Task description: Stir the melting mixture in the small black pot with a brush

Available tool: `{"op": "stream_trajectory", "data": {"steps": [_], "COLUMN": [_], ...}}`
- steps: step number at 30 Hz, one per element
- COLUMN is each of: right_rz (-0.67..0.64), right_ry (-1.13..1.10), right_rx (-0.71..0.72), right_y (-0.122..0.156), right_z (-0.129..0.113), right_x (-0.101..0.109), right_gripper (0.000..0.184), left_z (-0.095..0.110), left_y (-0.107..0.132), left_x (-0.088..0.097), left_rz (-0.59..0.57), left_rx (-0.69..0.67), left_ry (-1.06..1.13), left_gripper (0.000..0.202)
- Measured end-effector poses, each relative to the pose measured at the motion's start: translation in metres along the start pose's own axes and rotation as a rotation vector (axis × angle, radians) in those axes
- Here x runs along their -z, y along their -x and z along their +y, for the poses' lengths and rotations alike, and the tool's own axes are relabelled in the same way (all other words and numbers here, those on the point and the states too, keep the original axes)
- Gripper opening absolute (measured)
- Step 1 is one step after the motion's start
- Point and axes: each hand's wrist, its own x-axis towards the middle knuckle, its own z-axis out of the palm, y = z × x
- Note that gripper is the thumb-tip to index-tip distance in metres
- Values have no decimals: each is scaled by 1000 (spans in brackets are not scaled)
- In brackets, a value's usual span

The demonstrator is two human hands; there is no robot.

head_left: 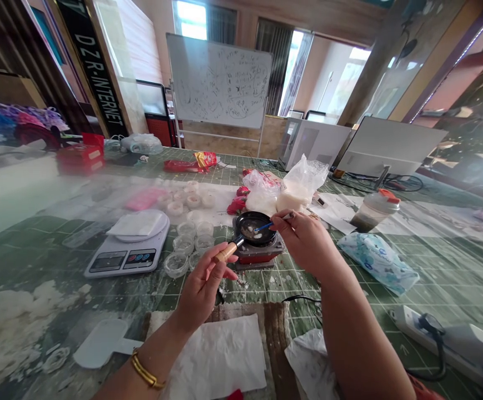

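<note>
Wooden handle [226,253] is lightly grasped by the left hand [201,286], apparently to steady the black pan [263,239] over the red burner [257,258]; the right hand [305,240] pinches a blue stick [263,227], slanted presumably to reach the white lumps [250,230] inside

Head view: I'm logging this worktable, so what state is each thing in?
Left hand: holding the wooden handle of the pan
Right hand: holding the blue stick
Pan: over the red burner, whitish lumps inside
Red burner: cannot tell if lit
Scale: white sheet on top, no readout legible
Bottle: orange lid on, partly filled
Power strip: plug inserted
Whiteboard: written on
</note>
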Motion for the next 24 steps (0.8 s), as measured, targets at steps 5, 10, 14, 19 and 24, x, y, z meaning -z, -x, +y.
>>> {"op": "stream_trajectory", "data": {"steps": [5, 10, 14, 19, 24], "right_rz": [16, -20, 28, -27, 31], "right_ry": [3, 26, 19, 28, 30], "right_rx": [-4, 3, 22, 30, 20], "right_y": [1, 2, 4, 5, 5], "right_z": [4, 4, 1, -2, 1], "right_x": [3, 5, 7, 8, 7], "right_gripper": [25, 25, 26, 24, 24], "left_z": [-2, -4, -4, -4, -4], "left_y": [1, 0, 0, 1, 1], "left_x": [0, -1, -1, -1, -1], "left_rz": [7, 3, 2, 9, 2], "left_rx": [-20, -32, -43, -33, -40], "left_ry": [-4, -12, -11, -5, -5], "left_gripper": [32, 32, 32, 32, 31]}}
